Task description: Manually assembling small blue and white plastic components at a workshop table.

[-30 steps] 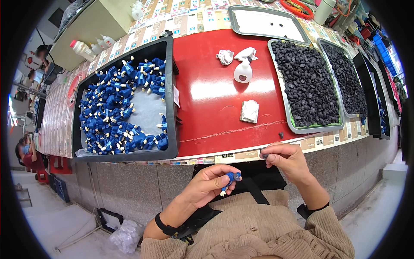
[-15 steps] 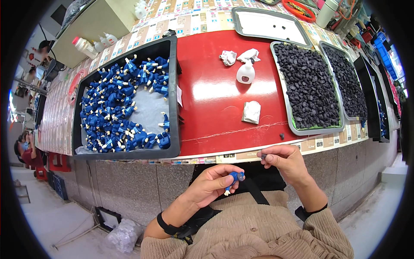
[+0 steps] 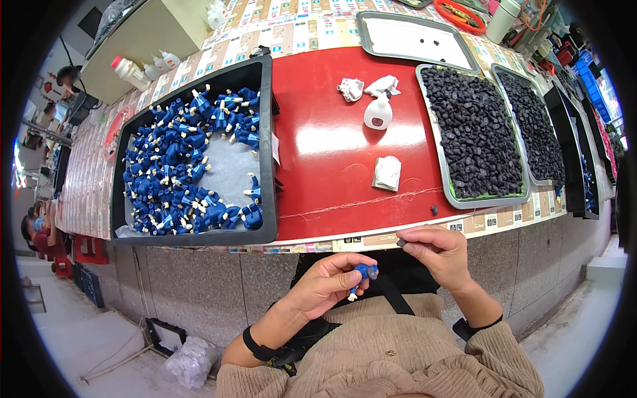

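Note:
My left hand [image 3: 325,286] is closed on a small blue figurine body [image 3: 365,272], with a cream-coloured tip pointing down and a greyish face of the piece turned to the right. To its right, my right hand [image 3: 443,255] pinches a small dark piece [image 3: 401,243] between thumb and fingers. The two hands are apart, both in front of the table's near edge. A black tray [image 3: 268,166] at the left holds many similar blue bodies with cream tips. At the right, a grey tray [image 3: 451,200] is heaped with small dark pieces like the pinched one.
On the red board [image 3: 318,146] stand a white squeeze bottle [image 3: 378,113], crumpled tissue [image 3: 383,85] and a folded white pad [image 3: 387,172]. One loose dark bit [image 3: 434,210] lies near the front edge. Behind is a white-lined tray [image 3: 398,40]; a second tray of dark pieces [image 3: 531,126] sits farther right.
My right hand has shifted slightly left and down, tilting the dark piece. The left hand has barely moved and still holds the blue figurine body.

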Available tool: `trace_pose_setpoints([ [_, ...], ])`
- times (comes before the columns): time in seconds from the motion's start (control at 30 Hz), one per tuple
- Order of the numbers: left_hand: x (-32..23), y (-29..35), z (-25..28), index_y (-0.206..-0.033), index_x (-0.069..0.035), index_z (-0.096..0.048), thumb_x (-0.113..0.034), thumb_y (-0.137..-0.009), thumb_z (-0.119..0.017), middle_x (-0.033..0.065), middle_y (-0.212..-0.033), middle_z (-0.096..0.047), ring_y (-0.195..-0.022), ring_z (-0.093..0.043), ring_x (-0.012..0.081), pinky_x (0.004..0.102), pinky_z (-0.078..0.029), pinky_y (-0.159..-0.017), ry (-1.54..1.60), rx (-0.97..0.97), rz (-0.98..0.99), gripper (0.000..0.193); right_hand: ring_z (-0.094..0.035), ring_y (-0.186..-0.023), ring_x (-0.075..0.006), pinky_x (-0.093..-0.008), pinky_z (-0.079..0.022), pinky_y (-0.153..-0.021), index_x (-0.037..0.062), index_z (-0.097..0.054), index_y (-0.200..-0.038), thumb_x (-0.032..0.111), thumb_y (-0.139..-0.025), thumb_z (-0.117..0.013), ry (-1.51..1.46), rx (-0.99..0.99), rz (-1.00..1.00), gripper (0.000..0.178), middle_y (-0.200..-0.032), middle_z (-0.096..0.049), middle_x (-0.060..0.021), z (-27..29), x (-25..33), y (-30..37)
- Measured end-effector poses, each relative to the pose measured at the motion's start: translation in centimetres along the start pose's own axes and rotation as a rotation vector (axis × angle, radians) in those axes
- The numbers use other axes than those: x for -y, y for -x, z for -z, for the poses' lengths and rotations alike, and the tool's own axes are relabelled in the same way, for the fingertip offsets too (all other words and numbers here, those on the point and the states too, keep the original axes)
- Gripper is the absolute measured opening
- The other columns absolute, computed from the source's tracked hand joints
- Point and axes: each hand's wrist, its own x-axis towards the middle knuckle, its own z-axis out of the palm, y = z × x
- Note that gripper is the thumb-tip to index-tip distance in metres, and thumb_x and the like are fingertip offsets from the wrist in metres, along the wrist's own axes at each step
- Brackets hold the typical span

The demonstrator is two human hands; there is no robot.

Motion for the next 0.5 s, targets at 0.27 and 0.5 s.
trace_pose_setpoints([
  [0.27, 0.2, 0.07, 0.16, -0.118, -0.002, -0.057, -0.017, -0.088, -0.064, 0.0104, -0.11, -0.061, -0.086, -0.058, 0.0138, 0.0238, -0.049, -0.072, -0.011, -0.028, -0.004, 0.035, -0.065, -0.08, -0.0139, -0.0243, -0.05, -0.072, -0.0005, -0.068, -0.101, -0.001, -0.079, -0.069, 0.07, -0.031, -0.002, 0.022, -0.088, -0.07, -0.0095, -0.13, 0.07, -0.01],
  [0.5, 0.11, 0.05, 0.17, -0.119, -0.002, -0.057, -0.016, -0.087, -0.064, 0.01, -0.111, -0.061, -0.087, -0.058, 0.0139, 0.0239, -0.049, -0.073, -0.014, -0.034, 0.001, 0.035, -0.064, -0.082, -0.012, -0.0232, -0.05, -0.072, -0.0007, -0.067, -0.102, -0.001, -0.08, -0.069, 0.056, -0.044, -0.017, 0.022, -0.088, -0.069, -0.0079, 0.17, -0.3, -0.07],
])
